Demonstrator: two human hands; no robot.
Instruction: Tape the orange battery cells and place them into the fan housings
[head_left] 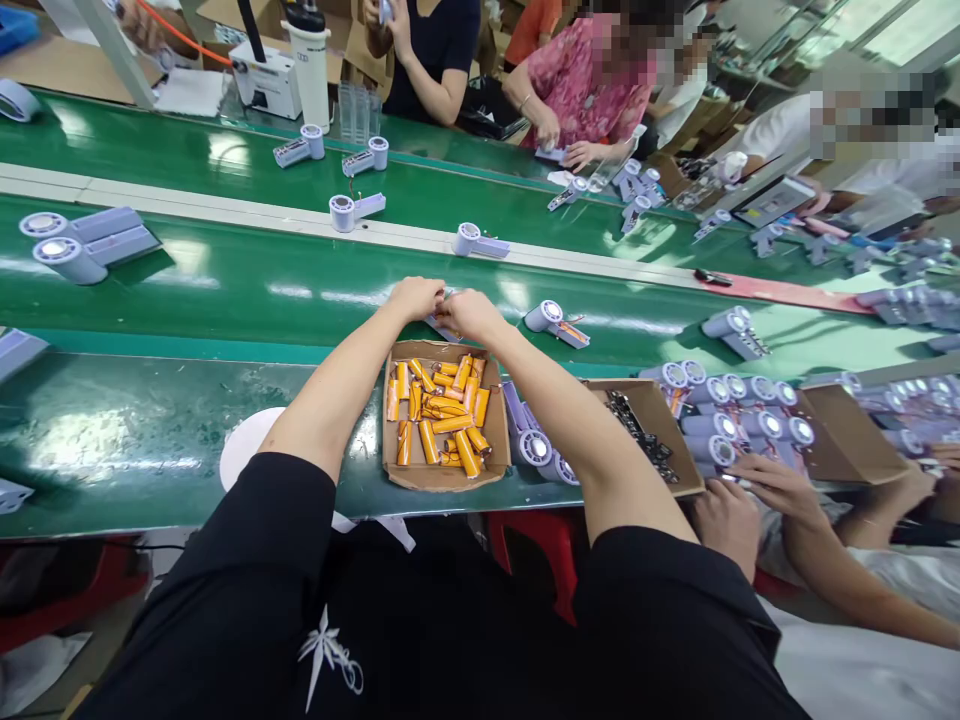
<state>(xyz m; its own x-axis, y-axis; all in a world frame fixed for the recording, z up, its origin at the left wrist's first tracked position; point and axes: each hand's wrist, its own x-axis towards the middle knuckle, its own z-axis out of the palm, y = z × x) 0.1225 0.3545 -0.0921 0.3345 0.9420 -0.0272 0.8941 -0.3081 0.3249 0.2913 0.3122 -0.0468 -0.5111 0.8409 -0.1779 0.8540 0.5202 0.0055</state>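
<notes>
Both my hands are close together over the green conveyor belt (285, 290), just beyond a cardboard box. My left hand (418, 298) and my right hand (472, 315) have their fingers bent around a lavender fan housing (445, 328). Only the housing's lower part shows between them; the fingertips are largely hidden. Below my wrists, the open cardboard box (442, 484) holds several orange wired batteries (448, 408). To the right of my right hand, another lavender fan housing (545, 317) lies on the belt with an orange battery in its handle.
Lavender fans (535, 448) lie beside the battery box, under my right forearm. Further right stand a box of small black parts (641, 435) and rows of fans (724, 420). A co-worker's hands (750, 500) are at the right. A white disc (251, 445) lies left.
</notes>
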